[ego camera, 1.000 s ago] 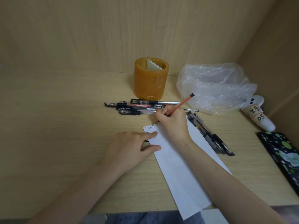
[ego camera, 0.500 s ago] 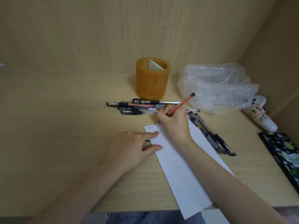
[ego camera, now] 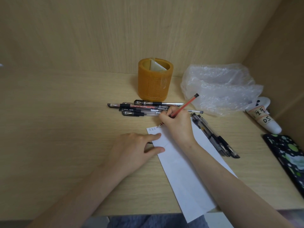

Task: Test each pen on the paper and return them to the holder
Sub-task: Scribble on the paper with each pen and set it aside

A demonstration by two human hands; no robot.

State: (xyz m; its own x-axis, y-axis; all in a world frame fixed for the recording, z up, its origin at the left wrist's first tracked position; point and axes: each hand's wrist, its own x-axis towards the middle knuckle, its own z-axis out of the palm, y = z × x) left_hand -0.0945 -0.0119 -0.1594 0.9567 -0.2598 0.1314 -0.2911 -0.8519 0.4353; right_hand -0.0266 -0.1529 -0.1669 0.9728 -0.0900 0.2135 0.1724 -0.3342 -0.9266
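Note:
My right hand (ego camera: 178,125) grips a thin red pen (ego camera: 186,104), its tip on the top left corner of a long white paper strip (ego camera: 185,176), beside three small written marks. My left hand (ego camera: 134,149) lies flat on the desk, fingers pressing the strip's left edge. An orange cylindrical pen holder (ego camera: 155,79) stands behind, with a folded paper inside and no pens visible in it. Several black-capped pens (ego camera: 141,108) lie in a pile in front of the holder. Another bunch of dark pens (ego camera: 213,137) lies along the strip's right edge.
Crumpled clear bubble wrap (ego camera: 218,86) sits right of the holder. A white labelled tube (ego camera: 263,116) and a dark spotted case (ego camera: 286,159) lie at the far right by the side wall. The wooden back wall stands close behind the holder. The desk's front edge is near my arms.
The red pen's tip has crept slightly right along the top of the strip while writing. My left hand has stayed on the paper's edge.

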